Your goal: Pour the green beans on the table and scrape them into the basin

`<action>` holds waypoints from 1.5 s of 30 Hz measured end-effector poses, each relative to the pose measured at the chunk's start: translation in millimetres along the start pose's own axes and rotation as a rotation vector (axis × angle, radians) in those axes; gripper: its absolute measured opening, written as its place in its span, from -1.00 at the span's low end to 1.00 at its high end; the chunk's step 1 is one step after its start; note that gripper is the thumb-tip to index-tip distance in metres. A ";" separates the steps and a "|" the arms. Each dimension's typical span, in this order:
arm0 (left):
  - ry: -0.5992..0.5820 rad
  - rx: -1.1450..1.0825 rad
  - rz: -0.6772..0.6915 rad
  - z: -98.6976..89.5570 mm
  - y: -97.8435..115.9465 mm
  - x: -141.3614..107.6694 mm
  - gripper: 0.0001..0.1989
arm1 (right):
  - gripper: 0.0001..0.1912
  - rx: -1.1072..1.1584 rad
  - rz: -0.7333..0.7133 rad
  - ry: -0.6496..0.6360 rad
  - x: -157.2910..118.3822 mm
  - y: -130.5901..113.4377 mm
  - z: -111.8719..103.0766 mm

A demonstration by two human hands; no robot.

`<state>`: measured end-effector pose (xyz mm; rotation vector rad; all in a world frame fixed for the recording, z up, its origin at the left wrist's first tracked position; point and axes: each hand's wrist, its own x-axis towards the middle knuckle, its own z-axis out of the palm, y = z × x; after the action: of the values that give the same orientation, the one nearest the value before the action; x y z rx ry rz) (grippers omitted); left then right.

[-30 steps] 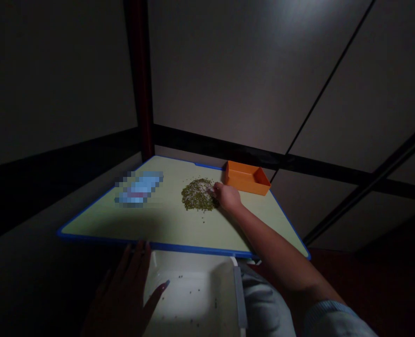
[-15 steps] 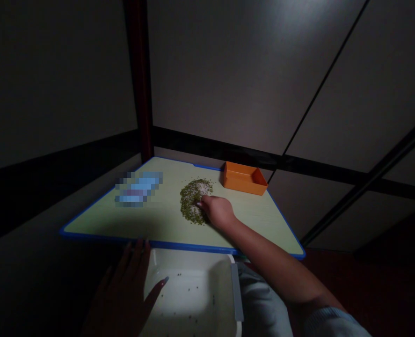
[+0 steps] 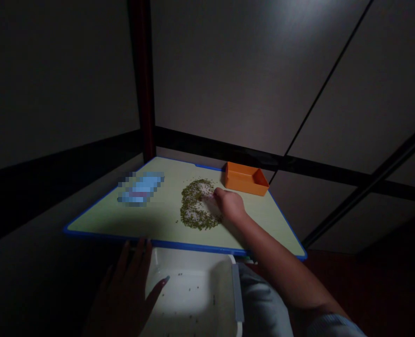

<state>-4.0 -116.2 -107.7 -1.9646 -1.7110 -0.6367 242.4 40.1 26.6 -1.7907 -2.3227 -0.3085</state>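
Green grains, two hands, one orange box

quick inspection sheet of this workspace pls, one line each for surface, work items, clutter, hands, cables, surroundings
surface: pale yellow tabletop with blue edging
work items: loose green grains with pale patches among them; orange box beyond and right; white bin below the near edge
clutter: pixelated item at the left; stray dark specks in the bin
hands: right hand at the grains, fingers curled, its grip too unclear to tell; left hand spread at the bin's left side
cables: nothing seen
surroundings: dim light, panelled wall, dark red post
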 end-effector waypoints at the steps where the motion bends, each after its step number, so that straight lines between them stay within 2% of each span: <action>1: 0.000 0.000 -0.001 -0.4 -0.2 0.1 -0.18 | -0.66 -0.010 0.048 0.002 3.2 8.1 -1.5; 7: -0.001 -0.012 0.006 -0.6 -0.2 1.6 -0.17 | -0.67 0.007 0.290 -0.051 10.3 46.0 6.4; 10: -0.030 -0.007 -0.009 -0.2 -0.2 1.3 -0.16 | -0.66 0.066 0.313 -0.043 8.5 52.6 16.6; 17: -0.066 -0.005 -0.038 0.3 -2.6 -1.5 -0.19 | -0.71 0.255 0.246 -0.018 9.7 44.0 28.7; 24: -0.094 -0.052 -0.048 4.7 -1.7 -1.4 -0.14 | -0.76 0.352 0.074 -0.052 5.9 25.1 30.8; 31: -0.070 -0.061 -0.026 4.6 -1.2 -2.0 -0.12 | -0.79 0.543 -0.086 -0.068 3.0 21.1 37.6; 38: -0.087 -0.069 -0.019 0.9 -0.5 -0.2 -0.11 | -0.78 0.690 -0.160 -0.078 -0.2 12.4 45.3; 45: -0.129 -0.082 -0.059 2.0 1.9 0.6 -0.09 | -0.79 0.745 -0.163 -0.124 -2.4 10.7 38.0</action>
<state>-2.0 -114.7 -109.0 -2.0588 -1.8529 -0.6220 252.4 51.1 -10.1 -1.2749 -2.2229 0.5911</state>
